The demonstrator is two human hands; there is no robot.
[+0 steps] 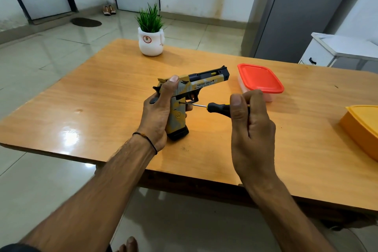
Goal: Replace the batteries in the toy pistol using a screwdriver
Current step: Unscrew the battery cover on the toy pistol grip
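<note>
Left hand gripped toy pistol upright on surface; right hand held screwdriver, shaft lying level, tip leftward in grip screw.

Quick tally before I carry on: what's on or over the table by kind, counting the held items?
toy pistol: 1
screwdriver: 1
plastic containers: 2, the red-lidded container and the yellow container
potted plant: 1
Total: 5
</note>
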